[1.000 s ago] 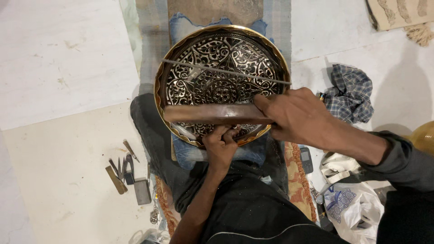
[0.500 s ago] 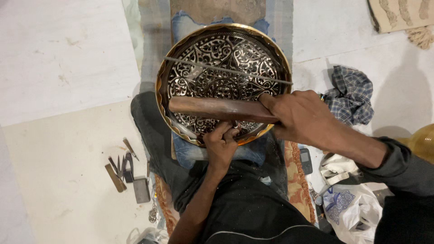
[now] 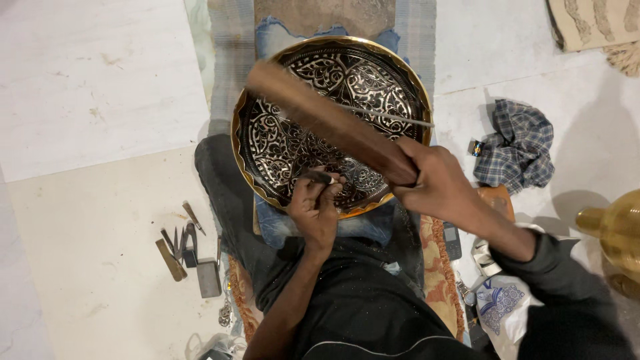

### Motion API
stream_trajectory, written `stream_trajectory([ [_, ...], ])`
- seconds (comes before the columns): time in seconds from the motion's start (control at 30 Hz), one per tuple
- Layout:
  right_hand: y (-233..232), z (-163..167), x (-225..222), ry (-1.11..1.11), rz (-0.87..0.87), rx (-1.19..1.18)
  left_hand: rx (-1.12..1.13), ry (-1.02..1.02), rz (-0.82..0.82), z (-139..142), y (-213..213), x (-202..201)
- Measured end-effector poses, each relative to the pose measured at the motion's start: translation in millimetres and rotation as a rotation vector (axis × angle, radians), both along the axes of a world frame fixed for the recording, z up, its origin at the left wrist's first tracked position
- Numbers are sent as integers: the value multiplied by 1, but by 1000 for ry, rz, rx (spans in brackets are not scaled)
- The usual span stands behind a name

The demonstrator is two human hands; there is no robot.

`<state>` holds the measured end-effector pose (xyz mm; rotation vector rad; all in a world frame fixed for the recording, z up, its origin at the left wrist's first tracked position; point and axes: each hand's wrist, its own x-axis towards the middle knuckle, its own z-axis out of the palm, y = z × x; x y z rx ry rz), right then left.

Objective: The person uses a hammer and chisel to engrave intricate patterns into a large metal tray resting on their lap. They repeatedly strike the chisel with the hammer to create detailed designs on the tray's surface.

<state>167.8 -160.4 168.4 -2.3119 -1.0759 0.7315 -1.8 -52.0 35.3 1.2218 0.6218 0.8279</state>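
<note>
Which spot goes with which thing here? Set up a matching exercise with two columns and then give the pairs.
Things:
1. wooden stick
2. checked cloth
3. small hand tools
4. engraving tool

Places:
A. on the floor beside the person's leg
B. crumpled on the floor next to the engraved tray
C. in the right hand, raised across the tray
D. in the left hand, on the tray

Pairs: 1-C, 2-B, 3-A, 4-D

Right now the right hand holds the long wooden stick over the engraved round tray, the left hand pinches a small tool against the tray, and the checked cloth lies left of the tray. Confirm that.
One detail is wrong. The head view shows the checked cloth lying right of the engraved round tray, not left. The rest stands: the right hand holds the long wooden stick over the tray, and the left hand pinches a small tool against it.
</note>
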Motion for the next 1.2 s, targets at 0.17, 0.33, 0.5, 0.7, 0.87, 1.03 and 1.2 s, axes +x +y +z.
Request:
stream_trajectory([
  [0.17, -32, -44, -17, 2, -266, 440, -41, -133, 140, 15, 7, -8],
  [0.33, -61, -89, -39, 26, -516, 600, 116, -266, 181, 21, 64, -52],
  [0.5, -77, -124, -59, 137, -647, 560, -86, 29, 483, -8, 119, -76],
  [0.7, -77, -143, -100, 295, -674, 674, -386, 290, 464, -18, 123, -124],
  [0.87, -79, -149, -117, 251, -683, 606, 27, 442, 469, -4, 108, -149],
  [1.03, -76, -144, -114, 265, -640, 536, 157, 113, 309, 28, 77, -120],
  [1.2, -67, -125, -101, 123, -457, 617, 151, 149, -291, 36, 45, -34],
])
